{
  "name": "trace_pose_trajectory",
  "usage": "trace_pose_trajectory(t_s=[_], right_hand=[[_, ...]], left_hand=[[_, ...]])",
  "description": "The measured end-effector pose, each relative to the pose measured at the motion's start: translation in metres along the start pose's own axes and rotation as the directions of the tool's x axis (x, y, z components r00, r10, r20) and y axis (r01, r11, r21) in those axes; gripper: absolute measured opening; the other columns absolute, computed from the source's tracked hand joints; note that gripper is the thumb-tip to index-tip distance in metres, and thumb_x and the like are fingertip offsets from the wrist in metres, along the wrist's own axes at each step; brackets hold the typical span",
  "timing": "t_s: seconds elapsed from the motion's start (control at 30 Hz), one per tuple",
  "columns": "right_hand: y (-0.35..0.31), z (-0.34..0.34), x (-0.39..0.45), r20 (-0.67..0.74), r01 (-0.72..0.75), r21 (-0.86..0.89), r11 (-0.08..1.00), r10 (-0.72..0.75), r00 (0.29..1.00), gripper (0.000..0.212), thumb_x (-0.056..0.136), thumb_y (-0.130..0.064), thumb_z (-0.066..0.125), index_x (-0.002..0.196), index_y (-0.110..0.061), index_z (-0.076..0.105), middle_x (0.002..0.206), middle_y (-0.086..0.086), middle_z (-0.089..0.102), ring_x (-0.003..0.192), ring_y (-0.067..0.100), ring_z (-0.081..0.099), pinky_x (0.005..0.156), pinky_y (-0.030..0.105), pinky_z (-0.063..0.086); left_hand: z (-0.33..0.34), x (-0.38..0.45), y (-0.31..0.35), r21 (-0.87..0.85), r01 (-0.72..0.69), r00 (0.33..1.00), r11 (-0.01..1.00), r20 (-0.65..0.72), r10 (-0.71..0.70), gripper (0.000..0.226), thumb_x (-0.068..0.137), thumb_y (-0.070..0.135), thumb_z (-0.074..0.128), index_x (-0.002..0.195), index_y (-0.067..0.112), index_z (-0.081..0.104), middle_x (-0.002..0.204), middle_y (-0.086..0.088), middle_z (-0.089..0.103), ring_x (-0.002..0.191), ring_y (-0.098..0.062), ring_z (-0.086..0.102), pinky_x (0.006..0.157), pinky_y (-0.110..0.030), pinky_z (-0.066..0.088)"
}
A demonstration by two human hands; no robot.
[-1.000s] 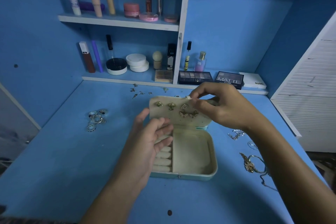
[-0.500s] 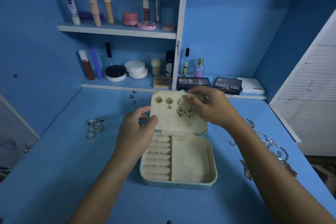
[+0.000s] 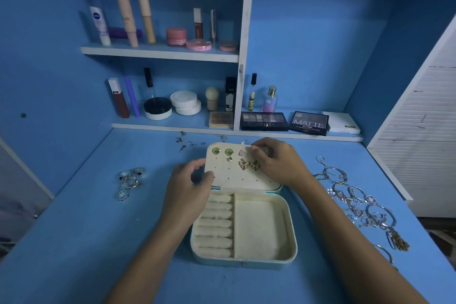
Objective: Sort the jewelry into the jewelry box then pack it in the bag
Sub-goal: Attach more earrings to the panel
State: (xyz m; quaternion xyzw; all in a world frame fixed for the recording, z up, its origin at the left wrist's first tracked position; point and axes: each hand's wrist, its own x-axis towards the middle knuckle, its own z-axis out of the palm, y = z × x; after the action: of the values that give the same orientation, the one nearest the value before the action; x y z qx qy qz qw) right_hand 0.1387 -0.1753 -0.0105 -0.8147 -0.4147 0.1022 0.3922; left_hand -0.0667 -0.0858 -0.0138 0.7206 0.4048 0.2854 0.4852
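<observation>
1. The jewelry box (image 3: 246,229) lies open in the middle of the blue desk (image 3: 74,242), its lid (image 3: 237,177) folded back flat on the far side of the tray.
2. Inside the box, a column of cream ring rolls (image 3: 214,227) fills the left part and 1 plain square compartment (image 3: 259,227) takes up the right part; both hold no jewelry.
3. On the lid's earring panel sit 2 green earrings (image 3: 222,151), 1 pale triangular earring (image 3: 243,153), 1 small heart stud (image 3: 229,158) and 2 butterfly earrings (image 3: 249,164).
4. The left hand (image 3: 187,192) holds the lid's left edge, thumb on the panel face, fingers curled behind the edge.
5. The right hand (image 3: 278,163) rests over the lid's upper right corner, fingertips bent down onto an earring (image 3: 267,153) there; whether it pinches that earring I cannot tell.
6. Left of the box, well apart, lies a cluster of rings (image 3: 129,181).
7. Beyond the box, near the lid's far-left corner, small loose studs (image 3: 186,143) are scattered.
8. Right of the box, a tangle of bracelets and chains (image 3: 357,202) runs along the desk.
9. Behind the box, the lower shelf (image 3: 172,127) carries eyeshadow palettes (image 3: 283,121) and cosmetic bottles.
</observation>
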Motion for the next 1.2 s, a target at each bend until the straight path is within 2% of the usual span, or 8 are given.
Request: trace_pose_trajectory(t_s=[0.1, 0.23, 0.43, 0.57, 0.7, 0.83, 1.0, 1.2], right_hand=[[0.003, 0.003, 0.0, 0.012, -0.027, 0.009, 1.0, 0.027, 1.0, 0.02, 0.098, -0.039, 0.058, 0.104, -0.025, 0.071, 0.088, -0.017, 0.066, 0.085, 0.007, 0.058, 0.065, 0.009, 0.037], [0.005, 0.005, 0.0, 0.016, -0.057, 0.043, 0.997, 0.056, 0.998, 0.018, 0.097, -0.038, 0.058, 0.101, -0.026, 0.071, 0.084, -0.019, 0.066, 0.079, 0.004, 0.059, 0.063, 0.013, 0.039], [0.007, 0.006, -0.001, 0.009, -0.051, 0.079, 0.996, 0.051, 0.999, 0.019, 0.097, -0.038, 0.059, 0.102, -0.024, 0.071, 0.091, -0.013, 0.069, 0.083, 0.006, 0.06, 0.066, 0.015, 0.041], [0.007, 0.007, -0.002, 0.013, -0.058, 0.086, 0.995, 0.057, 0.998, 0.019, 0.097, -0.039, 0.059, 0.102, -0.025, 0.07, 0.096, -0.01, 0.07, 0.09, 0.01, 0.061, 0.073, 0.023, 0.042], [0.007, 0.006, -0.003, 0.012, -0.05, 0.075, 0.996, 0.05, 0.999, 0.019, 0.098, -0.039, 0.058, 0.103, -0.025, 0.07, 0.096, -0.011, 0.069, 0.09, 0.008, 0.06, 0.069, 0.015, 0.041], [0.007, 0.007, -0.003, 0.016, -0.047, 0.077, 0.996, 0.046, 0.999, 0.022, 0.098, -0.04, 0.057, 0.106, -0.023, 0.07, 0.099, -0.009, 0.07, 0.092, 0.01, 0.06, 0.07, 0.018, 0.041], [0.009, 0.008, -0.003, 0.017, -0.04, 0.055, 0.998, 0.039, 0.999, 0.023, 0.098, -0.041, 0.056, 0.108, -0.024, 0.069, 0.104, -0.005, 0.07, 0.099, 0.014, 0.059, 0.08, 0.026, 0.041], [0.01, 0.008, -0.002, 0.02, -0.044, 0.048, 0.998, 0.043, 0.999, 0.023, 0.098, -0.042, 0.055, 0.108, -0.025, 0.068, 0.104, -0.004, 0.07, 0.102, 0.017, 0.058, 0.084, 0.03, 0.045]], left_hand=[[0.001, 0.001, -0.001, 0.03, -0.003, 1.0, 1.0, 0.007, 0.003, 0.022, 0.092, 0.026, 0.06, 0.11, 0.038, 0.064, 0.116, 0.015, 0.056, 0.1, 0.002, 0.057, 0.087, -0.026, 0.044], [-0.003, 0.005, 0.002, 0.082, -0.028, 0.999, 0.996, 0.029, 0.025, 0.019, 0.092, 0.027, 0.061, 0.09, 0.045, 0.06, 0.106, 0.015, 0.062, 0.092, 0.002, 0.059, 0.084, -0.027, 0.047], [-0.019, 0.054, 0.007, 0.34, -0.141, 0.985, 0.93, -0.049, 0.167, 0.013, 0.093, 0.025, 0.06, 0.091, 0.023, 0.074, 0.097, 0.008, 0.067, 0.077, -0.001, 0.058, 0.071, -0.017, 0.039], [-0.035, 0.101, 0.007, 0.429, -0.189, 0.968, 0.883, -0.07, 0.242, 0.013, 0.09, 0.017, 0.061, 0.09, 0.018, 0.074, 0.096, 0.002, 0.07, 0.086, -0.018, 0.065, 0.081, -0.028, 0.049], [-0.048, 0.134, 0.0, 0.477, -0.162, 0.971, 0.864, -0.077, 0.224, 0.013, 0.09, 0.016, 0.062, 0.085, 0.021, 0.073, 0.088, 0.0, 0.073, 0.089, -0.02, 0.067, 0.083, -0.031, 0.053], [-0.056, 0.156, -0.01, 0.509, -0.181, 0.978, 0.841, 0.004, 0.208, 0.012, 0.09, 0.016, 0.063, 0.089, 0.019, 0.074, 0.089, -0.004, 0.073, 0.088, -0.018, 0.066, 0.079, -0.025, 0.049], [-0.056, 0.171, -0.016, 0.548, -0.237, 0.971, 0.802, 0.132, 0.197, 0.013, 0.089, 0.015, 0.067, 0.088, 0.027, 0.071, 0.088, 0.002, 0.072, 0.088, -0.017, 0.067, 0.088, -0.031, 0.054], [-0.054, 0.18, -0.02, 0.596, -0.281, 0.96, 0.753, 0.173, 0.221, 0.011, 0.089, 0.019, 0.069, 0.094, 0.027, 0.075, 0.084, 0.009, 0.07, 0.084, -0.013, 0.066, 0.085, -0.035, 0.055]])
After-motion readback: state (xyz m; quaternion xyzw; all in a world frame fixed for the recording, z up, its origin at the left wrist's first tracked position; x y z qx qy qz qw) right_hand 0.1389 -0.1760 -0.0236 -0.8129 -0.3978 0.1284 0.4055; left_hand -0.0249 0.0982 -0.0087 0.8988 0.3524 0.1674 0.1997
